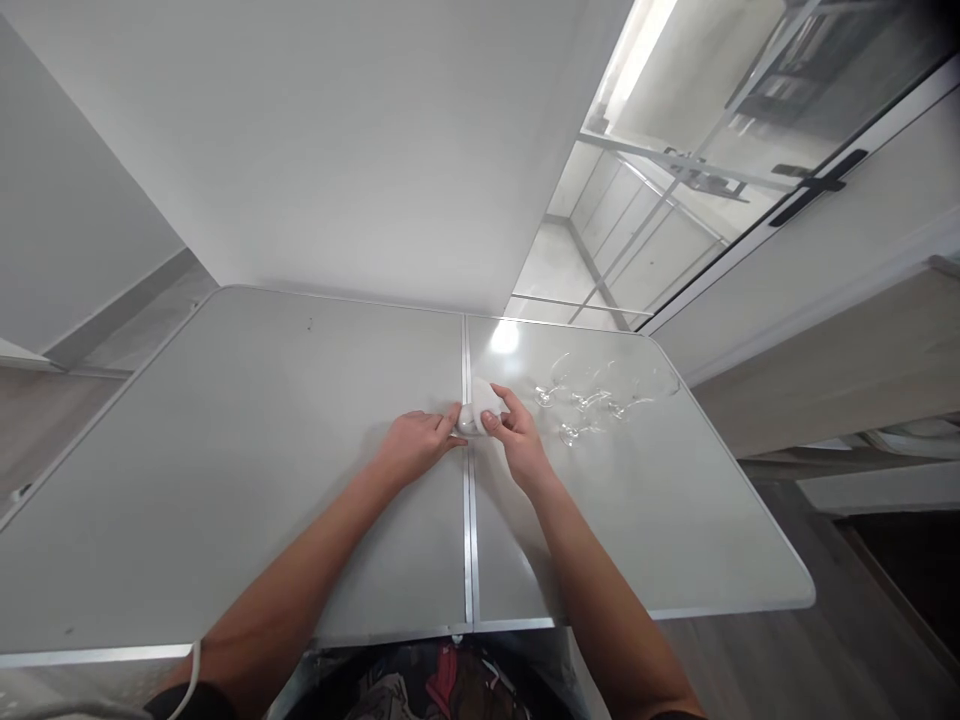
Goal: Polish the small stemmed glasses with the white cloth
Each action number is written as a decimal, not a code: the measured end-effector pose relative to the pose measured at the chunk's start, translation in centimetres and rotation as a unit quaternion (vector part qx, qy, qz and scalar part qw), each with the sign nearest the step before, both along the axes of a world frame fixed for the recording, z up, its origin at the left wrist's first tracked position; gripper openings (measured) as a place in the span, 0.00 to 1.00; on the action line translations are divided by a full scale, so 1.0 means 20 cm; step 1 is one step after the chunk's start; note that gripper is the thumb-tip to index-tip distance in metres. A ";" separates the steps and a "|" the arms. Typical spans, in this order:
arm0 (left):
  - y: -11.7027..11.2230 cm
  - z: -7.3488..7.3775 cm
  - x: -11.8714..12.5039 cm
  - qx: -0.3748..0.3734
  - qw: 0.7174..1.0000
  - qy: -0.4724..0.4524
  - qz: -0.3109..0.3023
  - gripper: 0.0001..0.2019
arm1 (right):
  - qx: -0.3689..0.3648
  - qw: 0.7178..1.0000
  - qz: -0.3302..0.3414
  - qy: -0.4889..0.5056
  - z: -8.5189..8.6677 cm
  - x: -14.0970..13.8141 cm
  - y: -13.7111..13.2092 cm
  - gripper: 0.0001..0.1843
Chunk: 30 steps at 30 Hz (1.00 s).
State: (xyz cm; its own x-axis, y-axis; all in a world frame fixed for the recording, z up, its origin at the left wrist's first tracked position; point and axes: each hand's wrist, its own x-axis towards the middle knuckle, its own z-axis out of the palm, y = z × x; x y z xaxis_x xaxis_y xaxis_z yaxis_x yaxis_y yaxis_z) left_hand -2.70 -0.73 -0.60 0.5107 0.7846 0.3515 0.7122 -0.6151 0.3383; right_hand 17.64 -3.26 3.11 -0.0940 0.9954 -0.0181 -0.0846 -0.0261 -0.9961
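Near the seam of the folding table, both my hands meet on a small white bundle. My left hand (420,440) has its fingers closed around the left end, on a pale, shiny rounded piece (466,420) that I cannot name. My right hand (519,430) pinches a soft white cloth-like piece (484,398) between thumb and fingers, pressed against the rounded piece. The fingers partly hide both. Right of my right hand, several clear, glass-like items (592,400) with curved outlines rest on the tabletop; their exact shape is hard to make out.
The grey folding table (225,450) has a metal-edged seam (469,540) down its middle. A large white panel (360,150) rises at its far edge. Glass panes with a metal frame (675,170) stand at the back right. A white cord (196,670) hangs by my left forearm.
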 end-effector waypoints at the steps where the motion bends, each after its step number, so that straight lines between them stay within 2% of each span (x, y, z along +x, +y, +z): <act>1: -0.01 0.01 0.00 -0.011 1.000 -0.012 0.004 0.26 | 0.001 1.000 -0.006 0.001 0.00 0.00 0.00 0.29; 3: -0.02 0.05 0.01 -0.072 0.996 -0.058 0.014 0.26 | 0.016 1.000 -0.009 0.002 0.00 0.00 -0.01 0.32; 5: -0.02 0.10 0.01 -0.182 0.975 -0.129 0.004 0.25 | 0.044 0.999 -0.007 -0.002 0.00 0.01 -0.01 0.36; 7: -0.02 0.15 0.01 -0.318 0.925 -0.204 -0.036 0.23 | 0.068 0.998 -0.008 -0.007 0.00 0.03 -0.01 0.38; 10: -0.01 0.19 -0.01 -0.478 0.822 -0.294 -0.094 0.23 | 0.084 0.996 -0.020 -0.003 -0.03 0.05 -0.01 0.36; 12: 0.00 0.19 -0.01 -0.528 0.771 -0.338 -0.112 0.24 | 0.096 0.994 -0.053 0.014 -0.06 0.06 0.00 0.32; 13: 0.00 0.18 0.00 -0.538 0.756 -0.355 -0.118 0.25 | 0.106 0.991 -0.081 0.028 -0.07 0.06 0.00 0.29; 15: -0.01 0.16 0.02 -0.539 0.743 -0.377 -0.119 0.27 | 0.130 0.977 -0.152 0.071 -0.07 0.06 0.02 0.24; 17: -0.02 0.14 0.04 -0.530 0.745 -0.393 -0.101 0.30 | 0.150 0.959 -0.210 0.114 -0.07 0.05 0.03 0.20; 20: -0.03 0.11 0.07 -0.509 0.748 -0.423 -0.057 0.32 | 0.168 0.941 -0.251 0.153 -0.04 0.05 0.05 0.19; 22: -0.02 0.09 0.07 -0.481 0.762 -0.433 -0.023 0.32 | 0.185 0.934 -0.268 0.145 -0.04 0.06 0.05 0.20; 23: -0.02 0.07 0.07 -0.461 0.778 -0.428 -0.006 0.31 | 0.198 0.936 -0.266 0.116 -0.05 0.07 0.05 0.20; 24: -0.02 0.05 0.06 -0.433 0.802 -0.412 0.010 0.30 | 0.217 0.942 -0.247 0.064 -0.06 0.07 0.04 0.19; 26: -0.01 0.02 0.05 -0.347 0.873 -0.341 0.034 0.23 | 0.280 0.946 -0.137 -0.088 -0.08 0.08 0.03 0.16; 28: -0.02 -0.01 0.03 -0.218 0.948 -0.228 0.037 0.15 | 0.352 0.909 0.012 -0.223 -0.09 0.07 0.02 0.10; 29: -0.03 -0.01 0.03 -0.148 0.974 -0.169 0.024 0.13 | 0.379 0.886 0.060 -0.261 -0.08 0.07 0.01 0.08; 30: -0.03 -0.02 0.02 -0.082 0.990 -0.117 0.001 0.12 | 0.392 0.874 0.073 -0.279 -0.08 0.07 0.01 0.08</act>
